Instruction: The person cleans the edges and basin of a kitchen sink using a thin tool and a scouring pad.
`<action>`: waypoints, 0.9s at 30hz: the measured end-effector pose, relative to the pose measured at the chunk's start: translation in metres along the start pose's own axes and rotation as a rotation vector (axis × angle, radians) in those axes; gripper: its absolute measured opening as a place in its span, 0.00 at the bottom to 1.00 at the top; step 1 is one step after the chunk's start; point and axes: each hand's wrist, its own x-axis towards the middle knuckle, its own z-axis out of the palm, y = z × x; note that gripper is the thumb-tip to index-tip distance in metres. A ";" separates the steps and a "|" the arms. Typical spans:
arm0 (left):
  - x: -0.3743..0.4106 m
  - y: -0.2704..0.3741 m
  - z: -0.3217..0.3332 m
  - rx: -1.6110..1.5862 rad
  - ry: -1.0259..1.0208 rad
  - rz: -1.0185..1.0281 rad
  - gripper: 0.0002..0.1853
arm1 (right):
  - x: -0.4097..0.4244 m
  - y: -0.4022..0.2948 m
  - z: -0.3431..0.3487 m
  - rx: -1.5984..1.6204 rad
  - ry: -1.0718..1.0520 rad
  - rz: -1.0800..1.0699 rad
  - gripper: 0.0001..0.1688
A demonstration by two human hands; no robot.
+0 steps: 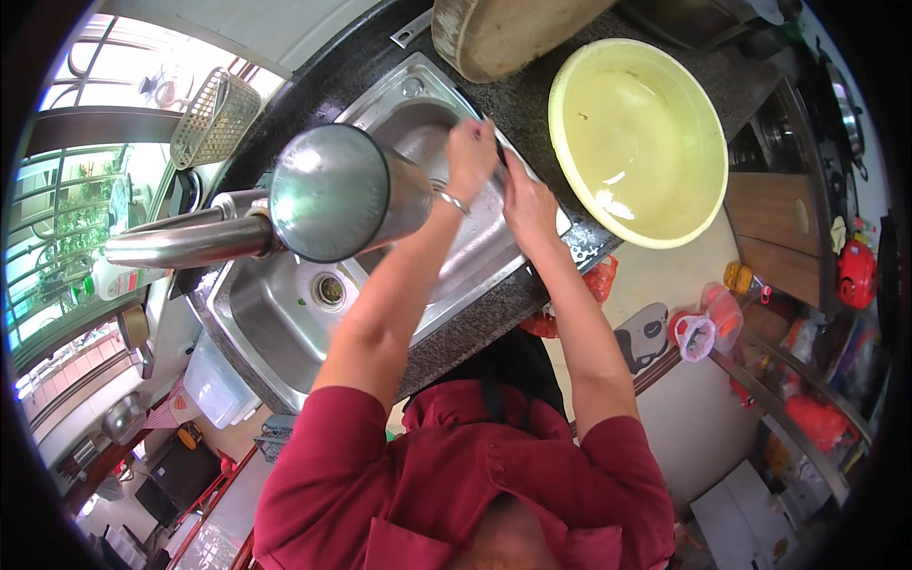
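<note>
My left hand [472, 158], with a metal bangle at the wrist, is curled and blurred over the right side of a stainless steel double-bowl sink [470, 267]. Close beside it, my right hand [529, 208] grips a thin dark object [501, 154] at the sink's rim. Most of that object is hidden by the fingers, so its kind is unclear. Whether the left fingers also hold it cannot be told. Above my left forearm looms a large cylindrical fitting [328, 192] with a rounded end, beside the curved metal tap [189, 242].
A pale yellow plastic basin [634, 142] holding water stands right of the sink. Behind it is a thick, round, worn board or vessel [513, 35]. A perforated plastic basket [216, 117] sits by the window. Below the counter edge hangs a red plastic bag [600, 279].
</note>
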 end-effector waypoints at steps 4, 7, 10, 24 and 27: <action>-0.050 -0.004 0.007 -0.034 -0.095 0.016 0.16 | -0.050 0.009 -0.011 -0.010 0.004 0.006 0.25; -0.034 -0.003 -0.002 -0.062 -0.065 0.051 0.15 | -0.036 0.001 0.000 -0.045 -0.035 0.024 0.27; 0.021 -0.015 -0.020 -0.009 -0.021 0.018 0.16 | 0.003 -0.024 0.025 0.055 0.023 -0.004 0.27; 0.049 -0.016 -0.049 0.207 -0.020 0.175 0.16 | 0.013 -0.050 0.056 0.330 0.098 0.080 0.22; 0.018 -0.004 -0.048 0.236 -0.087 0.085 0.14 | -0.006 -0.050 0.048 0.383 0.061 0.119 0.24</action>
